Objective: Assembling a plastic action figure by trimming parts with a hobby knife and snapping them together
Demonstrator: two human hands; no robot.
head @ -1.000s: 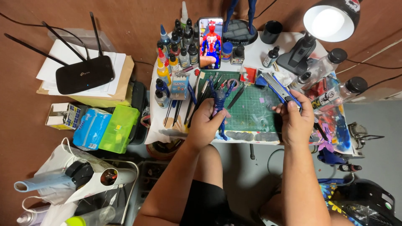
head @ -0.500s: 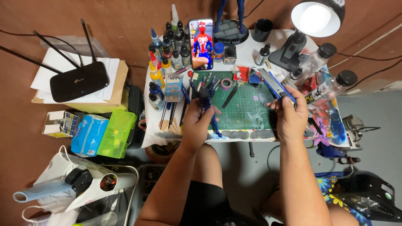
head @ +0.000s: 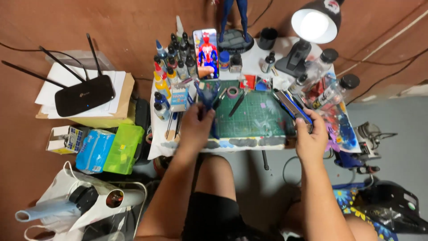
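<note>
A: State the layout, largest item first.

B: The worktop (head: 267, 143) is small and crowded. A green cutting mat (head: 256, 117) covers its middle. A desk lamp (head: 312, 27) stands at the far right, a phone (head: 206, 53) leans upright at the far edge, and paint bottles (head: 171, 67) cluster at the far left.

A: State the position of the blue figure part.

B: The blue figure part (head: 207, 99) is above the left edge of the mat, just beside the bottles. The left hand (head: 196, 127) has its grip clenched around the lower end of the part.

A: State the condition of the right hand.

B: The right hand (head: 311, 138) is at the near right corner of the mat. Its grip is closed on a blue utility knife (head: 292, 107), which points far and left across the mat. Whether the blade is extended cannot be determined.

A: List the hazards.

B: Judgement only. A sideways swing of the left arm can topple the bottles, because they stand close together. A slip of the knife can travel toward the left hand if the blade is out. A loose hold can drop the part off the near edge.
</note>
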